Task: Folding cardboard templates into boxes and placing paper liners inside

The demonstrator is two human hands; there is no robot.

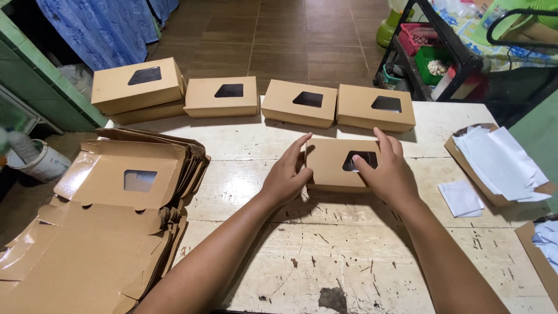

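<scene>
The closed kraft box lies flat on the bench between my two hands, directly ahead of me. My left hand presses its open palm and thumb against the box's left end, fingers extended upward along that edge. My right hand lies across the lid's right part, fingers spread, the index fingertip resting on the window. Neither grip is closed around the box: both are open, flat contact only, the box steadied between them.

The box is a shallow rectangular carton of plain brown card with a dark hexagonal window in its lid. Lid appears shut; its right end is covered by my hand.

Beyond it, just behind, a row of finished boxes of the same kind runs along the far edge of the bench, the leftmost pair stacked. To my left sits a pile of flat unfolded cartons, windows visible. To my right, an open carton holding white paper sheets, with one loose folded sheet beside it.
</scene>
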